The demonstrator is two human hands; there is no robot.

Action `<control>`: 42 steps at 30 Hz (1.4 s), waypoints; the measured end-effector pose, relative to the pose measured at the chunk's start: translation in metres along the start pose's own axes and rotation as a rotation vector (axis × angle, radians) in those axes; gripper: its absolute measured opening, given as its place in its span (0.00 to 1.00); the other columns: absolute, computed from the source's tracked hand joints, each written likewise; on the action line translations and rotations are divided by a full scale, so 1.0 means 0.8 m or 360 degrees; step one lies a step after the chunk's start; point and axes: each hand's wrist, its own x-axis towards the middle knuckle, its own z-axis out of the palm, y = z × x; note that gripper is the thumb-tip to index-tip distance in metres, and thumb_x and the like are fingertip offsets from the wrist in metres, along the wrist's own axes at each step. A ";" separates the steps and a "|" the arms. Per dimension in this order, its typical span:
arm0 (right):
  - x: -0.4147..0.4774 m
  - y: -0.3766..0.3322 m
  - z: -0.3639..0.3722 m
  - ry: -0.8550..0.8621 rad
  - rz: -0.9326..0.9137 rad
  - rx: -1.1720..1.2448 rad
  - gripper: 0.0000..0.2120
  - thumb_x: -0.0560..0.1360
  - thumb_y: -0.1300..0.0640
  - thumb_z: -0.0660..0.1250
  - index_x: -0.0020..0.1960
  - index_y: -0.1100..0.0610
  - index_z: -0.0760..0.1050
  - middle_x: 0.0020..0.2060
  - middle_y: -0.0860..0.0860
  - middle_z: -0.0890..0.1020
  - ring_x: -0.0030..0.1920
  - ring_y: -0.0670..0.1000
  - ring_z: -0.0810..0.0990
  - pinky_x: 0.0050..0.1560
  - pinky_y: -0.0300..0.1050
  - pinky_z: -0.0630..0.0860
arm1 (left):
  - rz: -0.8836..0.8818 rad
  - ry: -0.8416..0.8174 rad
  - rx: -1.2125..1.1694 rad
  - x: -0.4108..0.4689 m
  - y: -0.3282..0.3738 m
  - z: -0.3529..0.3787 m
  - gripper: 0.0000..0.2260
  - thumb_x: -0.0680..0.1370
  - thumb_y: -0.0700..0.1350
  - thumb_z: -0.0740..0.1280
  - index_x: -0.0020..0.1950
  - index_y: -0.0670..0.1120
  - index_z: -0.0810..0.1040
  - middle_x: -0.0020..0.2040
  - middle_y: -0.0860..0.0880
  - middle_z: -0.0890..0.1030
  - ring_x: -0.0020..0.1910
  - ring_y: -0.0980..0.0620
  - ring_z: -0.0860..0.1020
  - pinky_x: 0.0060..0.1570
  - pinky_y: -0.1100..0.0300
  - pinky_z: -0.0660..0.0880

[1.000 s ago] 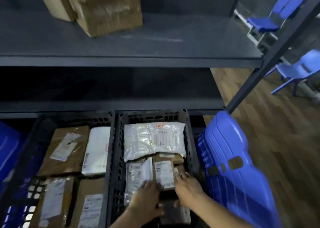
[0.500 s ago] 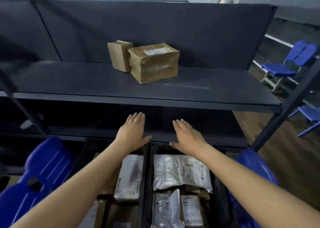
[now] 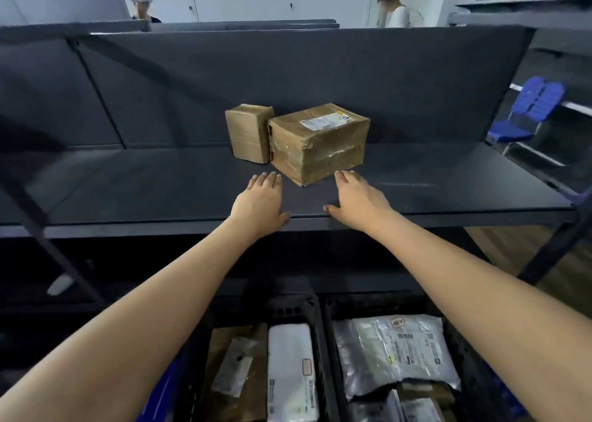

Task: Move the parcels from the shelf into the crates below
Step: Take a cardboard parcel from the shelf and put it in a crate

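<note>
Two brown cardboard parcels stand side by side on the dark shelf (image 3: 128, 191): a large taped box (image 3: 320, 141) with a white label on top, and a small box (image 3: 250, 131) to its left. My left hand (image 3: 261, 202) reaches over the shelf's front edge with straight fingers, just short of the large box's left corner. My right hand (image 3: 357, 200) lies flat a little in front of the box's right side. Neither hand holds anything. Below, two black crates (image 3: 320, 325) hold several parcels.
The left crate holds a white packet (image 3: 290, 367) and a brown envelope (image 3: 230, 370); the right one a grey plastic mailer (image 3: 394, 354). Blue chairs (image 3: 525, 107) stand at the right. Two people stand behind the shelf's back panel.
Both hands rose from inside the right crate, up past the lower shelf, and now stretch over the shelf towards the large box. The view tilted up.
</note>
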 end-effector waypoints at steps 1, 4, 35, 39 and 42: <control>0.010 -0.001 -0.003 0.0015 0.0013 -0.0001 0.40 0.76 0.42 0.64 0.77 0.61 0.49 0.76 0.56 0.57 0.75 0.57 0.56 0.69 0.52 0.64 | 0.0004 0.0011 -0.0008 0.010 -0.006 -0.003 0.38 0.77 0.55 0.63 0.77 0.37 0.50 0.77 0.41 0.55 0.77 0.44 0.52 0.76 0.52 0.50; 0.041 0.000 -0.010 0.0091 0.0023 -0.0015 0.39 0.76 0.42 0.64 0.77 0.60 0.51 0.75 0.56 0.59 0.72 0.57 0.62 0.64 0.53 0.69 | -0.0008 0.0078 -0.0062 0.042 -0.019 -0.010 0.37 0.77 0.55 0.65 0.76 0.37 0.52 0.76 0.41 0.58 0.76 0.43 0.55 0.75 0.52 0.53; 0.188 0.006 0.004 0.0591 -0.0437 -0.0393 0.16 0.79 0.55 0.58 0.61 0.62 0.74 0.55 0.57 0.81 0.54 0.57 0.80 0.45 0.47 0.75 | 0.0105 0.0146 -0.0126 0.240 -0.077 0.020 0.30 0.73 0.49 0.70 0.72 0.45 0.64 0.73 0.45 0.66 0.72 0.43 0.64 0.62 0.46 0.72; 0.162 0.024 0.002 0.0569 -0.0552 -0.0294 0.20 0.80 0.54 0.57 0.69 0.63 0.70 0.65 0.58 0.76 0.66 0.56 0.74 0.64 0.49 0.71 | 0.0214 0.0150 -0.0075 0.217 -0.072 0.015 0.32 0.75 0.51 0.68 0.75 0.45 0.60 0.75 0.47 0.63 0.74 0.46 0.61 0.63 0.48 0.72; 0.134 0.034 -0.004 0.0625 -0.0695 -0.0246 0.18 0.78 0.56 0.63 0.65 0.65 0.74 0.62 0.60 0.79 0.63 0.57 0.78 0.64 0.51 0.73 | 0.0287 0.0155 -0.0148 0.193 -0.067 0.009 0.32 0.76 0.53 0.66 0.76 0.46 0.59 0.76 0.49 0.62 0.74 0.49 0.61 0.63 0.49 0.72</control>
